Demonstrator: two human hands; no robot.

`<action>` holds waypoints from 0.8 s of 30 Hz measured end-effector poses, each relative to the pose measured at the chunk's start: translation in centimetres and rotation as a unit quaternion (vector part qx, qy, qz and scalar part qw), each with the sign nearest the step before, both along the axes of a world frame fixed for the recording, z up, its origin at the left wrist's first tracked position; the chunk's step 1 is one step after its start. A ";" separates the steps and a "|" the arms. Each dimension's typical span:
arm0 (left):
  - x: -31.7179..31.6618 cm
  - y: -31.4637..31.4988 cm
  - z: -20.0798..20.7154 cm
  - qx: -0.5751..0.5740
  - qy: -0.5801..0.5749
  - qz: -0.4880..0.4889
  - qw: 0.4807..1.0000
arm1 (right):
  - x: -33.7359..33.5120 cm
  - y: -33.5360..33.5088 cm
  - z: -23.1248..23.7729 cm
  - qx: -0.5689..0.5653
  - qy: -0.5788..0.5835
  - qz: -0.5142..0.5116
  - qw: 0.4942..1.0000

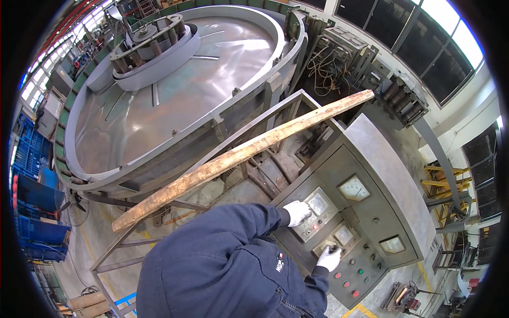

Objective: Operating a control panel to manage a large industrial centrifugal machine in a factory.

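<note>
The person's dark blue jacket [222, 249] fills the low middle. Two hands in white gloves reach out to the right, onto a grey control box [331, 165]. The box is right in front of them. The left hand [297, 213] is higher up, just beside a small square dial [318, 203]. The right hand [329, 258] is lower, with its fingers at a small dark knob [330, 246]. I cannot tell if either hand is pinching something, because the fingertips are too small to see well.

The box is long and runs from upper left to lower right. Its sloping front faces the person. Red buttons [356, 293] and a green button [360, 271] sit near its low end. The sleeves and gloves hide bits of the front, and glare makes the dials hard to read.

Past the hands, a long wood beam [244, 153] slants up to the right. Farther off is a huge round metal machine [175, 122].
</note>
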State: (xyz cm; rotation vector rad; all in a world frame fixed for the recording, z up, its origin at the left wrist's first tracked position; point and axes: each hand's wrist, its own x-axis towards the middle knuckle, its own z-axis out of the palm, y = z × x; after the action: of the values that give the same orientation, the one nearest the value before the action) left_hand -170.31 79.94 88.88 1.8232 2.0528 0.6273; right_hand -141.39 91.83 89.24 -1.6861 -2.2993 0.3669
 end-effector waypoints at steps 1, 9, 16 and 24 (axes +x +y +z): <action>0.0 0.1 0.0 0.000 0.000 -0.001 1.000 | 0.2 0.2 -0.2 -0.006 -0.005 -0.004 1.000; 0.0 -0.2 0.2 0.013 -0.001 0.008 1.000 | 0.1 0.2 -0.1 -0.025 -0.023 -0.003 0.999; 0.1 -0.1 0.1 0.016 -0.002 0.008 1.000 | 0.5 0.5 -1.1 -0.028 -0.028 -0.009 0.999; 0.1 -0.2 -0.3 0.019 0.000 0.011 1.000 | 0.0 0.3 -0.4 -0.025 -0.020 -0.010 0.999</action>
State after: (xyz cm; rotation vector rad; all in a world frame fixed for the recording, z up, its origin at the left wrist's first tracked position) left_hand -170.18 79.75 88.59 1.8227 2.0774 0.6762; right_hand -141.39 92.12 88.85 -1.7549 -2.3179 0.3938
